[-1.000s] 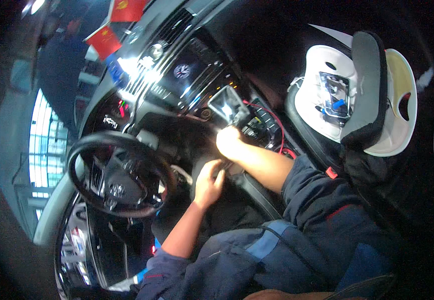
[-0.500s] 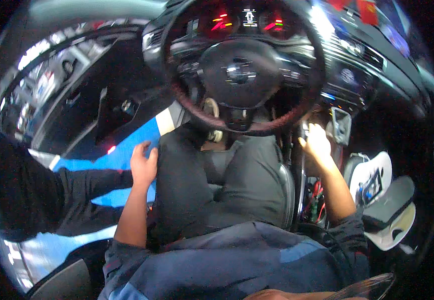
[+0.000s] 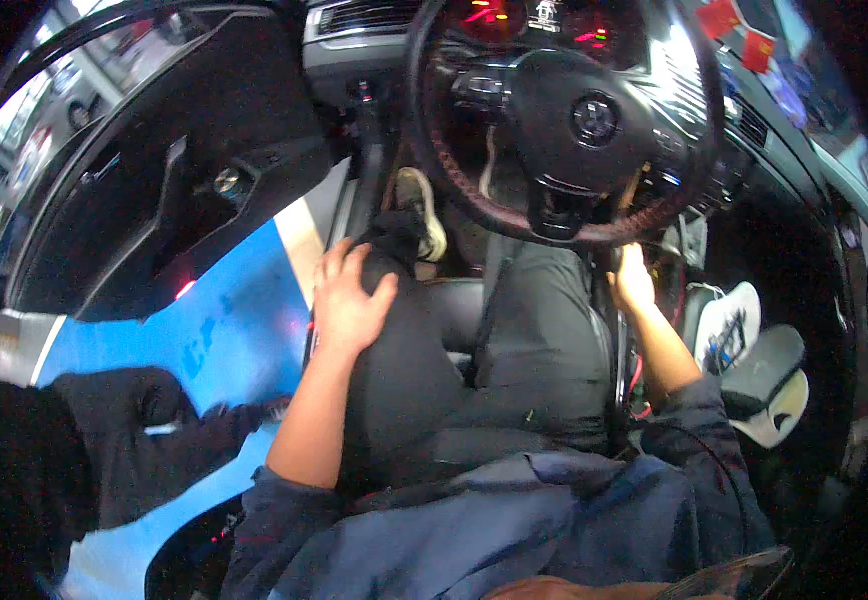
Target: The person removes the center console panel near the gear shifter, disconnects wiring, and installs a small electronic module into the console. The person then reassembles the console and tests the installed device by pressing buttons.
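Observation:
My left hand (image 3: 352, 305) rests on my left thigh near the knee, fingers spread and holding nothing. On the centre console, beside the lower right of the steering wheel (image 3: 566, 232), my right hand (image 3: 636, 284) is closed around the gear lever. The lever is mostly hidden by that hand. Neither hand touches the wheel. Behind the wheel, the instrument cluster (image 3: 542, 16) is lit with red and white lights. One light-soled shoe (image 3: 424, 215) shows in the footwell, left of the wheel's lower part.
The driver's door (image 3: 204, 175) stands open at left, over a blue floor (image 3: 224, 300). Another person's dark-clothed legs (image 3: 114, 440) are beside the opening. White and grey padded items (image 3: 736, 325) lie on the passenger side. Small red flags (image 3: 739, 32) are near the windscreen.
The view has turned left, so the wheel sits farther right. My left hand has come onto my thigh from beside it. My right hand has closed on the gear lever.

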{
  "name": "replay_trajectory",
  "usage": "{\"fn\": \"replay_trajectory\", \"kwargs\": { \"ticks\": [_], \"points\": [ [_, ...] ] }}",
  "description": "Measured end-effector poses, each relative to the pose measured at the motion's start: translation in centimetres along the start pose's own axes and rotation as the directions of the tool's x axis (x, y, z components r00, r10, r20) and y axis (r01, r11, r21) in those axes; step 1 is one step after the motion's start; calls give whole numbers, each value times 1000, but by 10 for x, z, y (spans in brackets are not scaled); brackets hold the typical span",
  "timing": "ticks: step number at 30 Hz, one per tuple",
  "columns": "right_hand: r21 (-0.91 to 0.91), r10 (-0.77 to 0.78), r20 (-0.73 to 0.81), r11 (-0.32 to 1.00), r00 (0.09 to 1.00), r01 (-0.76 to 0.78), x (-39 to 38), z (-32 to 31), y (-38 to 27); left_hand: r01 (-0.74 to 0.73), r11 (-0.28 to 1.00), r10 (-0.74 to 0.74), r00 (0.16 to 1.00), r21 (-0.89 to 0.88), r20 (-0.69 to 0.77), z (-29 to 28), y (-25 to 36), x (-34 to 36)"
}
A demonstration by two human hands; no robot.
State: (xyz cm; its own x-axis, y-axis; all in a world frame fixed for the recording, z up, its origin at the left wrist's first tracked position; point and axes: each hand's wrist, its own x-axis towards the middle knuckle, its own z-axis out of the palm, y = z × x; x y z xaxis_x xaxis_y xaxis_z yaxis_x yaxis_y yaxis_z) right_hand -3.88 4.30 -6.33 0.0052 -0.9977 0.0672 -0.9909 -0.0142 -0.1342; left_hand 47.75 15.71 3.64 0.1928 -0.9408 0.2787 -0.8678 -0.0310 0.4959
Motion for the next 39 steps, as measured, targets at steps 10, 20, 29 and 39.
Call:
{"fn": "replay_trajectory", "kwargs": {
  "ticks": [10, 20, 29, 39],
  "points": [
    [-88, 208, 277, 978, 938, -191, 3, 2, 3, -8, 995, 0, 997, -103, -78, -9, -3, -4],
    [-16, 166, 142, 986, 976, -165, -11, -8, -7, -45, 965, 23, 996, -258, -88, 1, 34, 19],
    [-2, 206, 149, 978, 967, -208, -17, -17, -10, 256, 67, -82, 965, -964, 250, 15, 104, 79],
    [-109, 217, 173, 974, 961, -200, -14, -25, -18, 44, 456, -105, 994, -889, -5, 4, 30, 45]
  ]
}}
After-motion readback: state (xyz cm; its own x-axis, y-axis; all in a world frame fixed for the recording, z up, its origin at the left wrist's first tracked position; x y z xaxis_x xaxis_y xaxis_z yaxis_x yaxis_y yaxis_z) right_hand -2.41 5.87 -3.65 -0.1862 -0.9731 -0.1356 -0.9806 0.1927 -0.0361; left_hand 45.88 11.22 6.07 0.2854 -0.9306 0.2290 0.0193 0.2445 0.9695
